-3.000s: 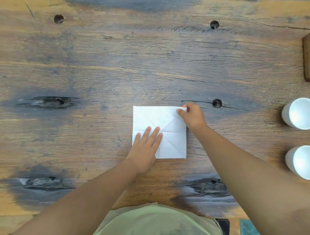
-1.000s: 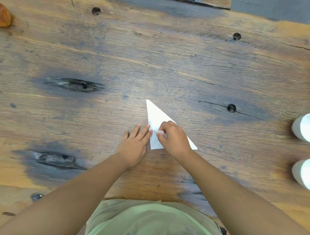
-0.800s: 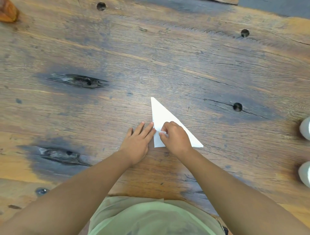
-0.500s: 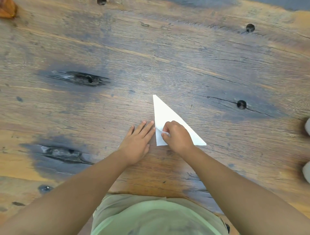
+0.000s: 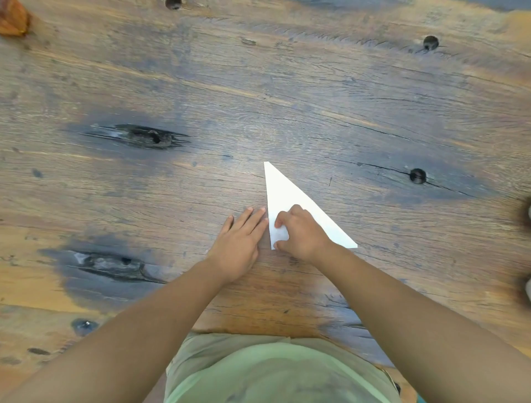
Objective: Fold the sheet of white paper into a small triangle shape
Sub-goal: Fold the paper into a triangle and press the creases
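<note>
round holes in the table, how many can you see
3. One hole is cut by the top edge, left of centre. Another is at upper right. The third is right of the folded paper. More may lie outside the view.

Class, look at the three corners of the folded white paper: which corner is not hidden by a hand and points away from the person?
The far corner of the paper: a bare, sharp tip. The right hand sits over the near-left corner; the near-right one points sideways.

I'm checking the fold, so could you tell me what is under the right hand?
The right hand rests on the near part of the folded white paper, which lies on the wooden table. The paper beneath the palm is covered.
</note>
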The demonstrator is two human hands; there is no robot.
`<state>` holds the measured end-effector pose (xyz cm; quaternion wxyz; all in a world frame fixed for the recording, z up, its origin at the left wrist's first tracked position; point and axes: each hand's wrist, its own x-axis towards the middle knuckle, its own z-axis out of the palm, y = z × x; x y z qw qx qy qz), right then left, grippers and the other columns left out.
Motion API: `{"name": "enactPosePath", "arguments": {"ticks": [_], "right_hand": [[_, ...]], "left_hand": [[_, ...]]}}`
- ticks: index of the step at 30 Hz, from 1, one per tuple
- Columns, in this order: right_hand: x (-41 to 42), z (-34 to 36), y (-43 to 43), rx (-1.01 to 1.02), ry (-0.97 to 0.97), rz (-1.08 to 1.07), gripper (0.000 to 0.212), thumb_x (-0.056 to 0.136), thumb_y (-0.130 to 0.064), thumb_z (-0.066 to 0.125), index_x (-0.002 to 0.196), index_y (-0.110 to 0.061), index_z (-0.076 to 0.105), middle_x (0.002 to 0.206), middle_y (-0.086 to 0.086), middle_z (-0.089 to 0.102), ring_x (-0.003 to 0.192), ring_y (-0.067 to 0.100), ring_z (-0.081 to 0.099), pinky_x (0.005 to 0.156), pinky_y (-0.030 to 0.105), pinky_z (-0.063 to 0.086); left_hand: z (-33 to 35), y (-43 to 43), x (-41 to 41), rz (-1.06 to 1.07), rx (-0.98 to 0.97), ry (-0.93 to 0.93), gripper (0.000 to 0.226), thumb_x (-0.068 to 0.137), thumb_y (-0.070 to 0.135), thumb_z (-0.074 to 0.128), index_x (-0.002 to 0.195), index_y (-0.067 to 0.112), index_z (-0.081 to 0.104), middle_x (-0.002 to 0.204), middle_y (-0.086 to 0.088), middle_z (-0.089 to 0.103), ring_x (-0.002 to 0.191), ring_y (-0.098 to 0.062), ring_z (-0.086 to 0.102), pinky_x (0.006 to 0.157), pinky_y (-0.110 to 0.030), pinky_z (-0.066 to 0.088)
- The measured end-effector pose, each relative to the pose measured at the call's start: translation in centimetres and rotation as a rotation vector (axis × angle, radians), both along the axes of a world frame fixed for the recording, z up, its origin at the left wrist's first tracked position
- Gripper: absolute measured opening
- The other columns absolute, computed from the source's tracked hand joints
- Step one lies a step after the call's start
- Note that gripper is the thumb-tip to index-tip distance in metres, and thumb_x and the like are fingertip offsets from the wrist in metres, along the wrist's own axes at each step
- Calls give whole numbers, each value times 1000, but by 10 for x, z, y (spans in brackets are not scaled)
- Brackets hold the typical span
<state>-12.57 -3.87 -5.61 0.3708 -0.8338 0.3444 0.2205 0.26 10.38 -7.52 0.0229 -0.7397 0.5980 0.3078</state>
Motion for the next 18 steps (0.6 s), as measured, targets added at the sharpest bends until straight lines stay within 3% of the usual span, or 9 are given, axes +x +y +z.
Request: {"name": "enactPosePath", "arguments": {"ticks": [13,18], "right_hand": [[-6,-1,-3,38,-62,-58,30,85,-25,68,113,-22,59,113,1,48,109,23,49,88,38,44],[-19,-1,-8,-92,-148,-101,25,88,-16,61,113,-17,61,113,2,55,107,23,52,88,38,46]], "left_hand": [[1,2,-3,-65,47,-47,79,95,11,45,157,29,-2,164,4,-17,150,-23,-16,122,-49,1],[3,1,-5,-85,66,-66,80,96,13,46,157,29,-3,164,2,-19,150,-25,-17,122,-52,4]]}}
